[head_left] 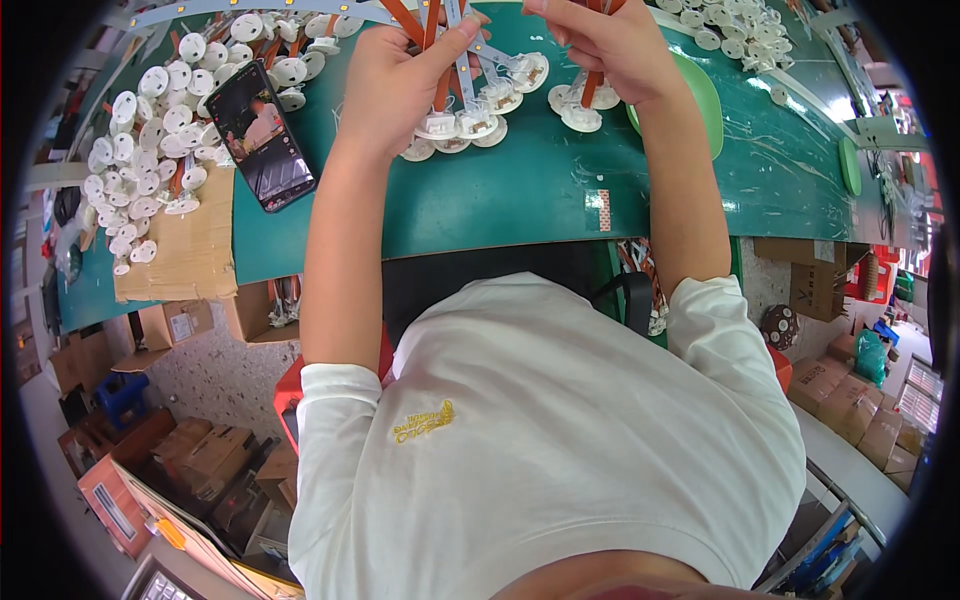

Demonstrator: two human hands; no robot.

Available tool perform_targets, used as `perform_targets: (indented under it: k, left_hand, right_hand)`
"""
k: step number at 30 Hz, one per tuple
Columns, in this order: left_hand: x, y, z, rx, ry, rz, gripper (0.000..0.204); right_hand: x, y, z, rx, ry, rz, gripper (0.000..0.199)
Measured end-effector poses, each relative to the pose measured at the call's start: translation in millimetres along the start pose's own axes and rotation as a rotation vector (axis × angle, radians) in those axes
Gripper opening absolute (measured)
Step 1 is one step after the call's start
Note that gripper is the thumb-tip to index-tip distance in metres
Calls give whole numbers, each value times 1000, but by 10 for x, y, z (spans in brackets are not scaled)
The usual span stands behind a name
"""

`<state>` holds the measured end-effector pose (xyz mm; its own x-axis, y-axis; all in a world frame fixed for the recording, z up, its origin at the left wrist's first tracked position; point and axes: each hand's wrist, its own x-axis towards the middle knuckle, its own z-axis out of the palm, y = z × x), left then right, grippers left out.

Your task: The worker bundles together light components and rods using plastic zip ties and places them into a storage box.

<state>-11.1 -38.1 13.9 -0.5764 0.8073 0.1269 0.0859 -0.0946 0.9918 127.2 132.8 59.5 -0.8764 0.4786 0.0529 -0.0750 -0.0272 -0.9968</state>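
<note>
1. At the far left of the green table (540,190), a heap of white round discs (150,130) spreads over the mat and onto a sheet of brown cardboard (190,255).
2. Just right of that heap lies a dark phone (262,135), screen lit, tilted on the table.
3. The left hand (395,85) is raised above the table; its fingers are closed on a fan of orange strips (425,30), thumb pressing against them.
4. Below and between the hands, a row of white round parts (470,120) with orange strips attached rests on the table, touching one another.
5. The right hand (600,45) has its fingers curled together, clamped on an orange strip (592,88) that hangs down to a white disc part (580,115) on the table.
6. A green plate (705,100) lies just beside the right wrist, partly hidden by the forearm.
7. At the far right top, another pile of white discs (745,30) sits on the table.
</note>
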Motion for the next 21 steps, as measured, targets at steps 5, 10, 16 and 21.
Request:
perform_targets:
  k: [5,10,16,21]
  left_hand:
    - [20,12,20,5,-32,15,29]
    - [3,43,107,-8,-20,63,29]
    - [-47,333,366,386,-115,375,33]
    - [-2,396,369,415,-79,284,69]
  right_hand:
    - [-23,-49,3,-37,-1,-3,14]
    - [58,148,184,-105,-18,-275,26]
    - [237,346,357,2,-254,-926,52]
    - [-34,-128,584,-33,164,-268,11]
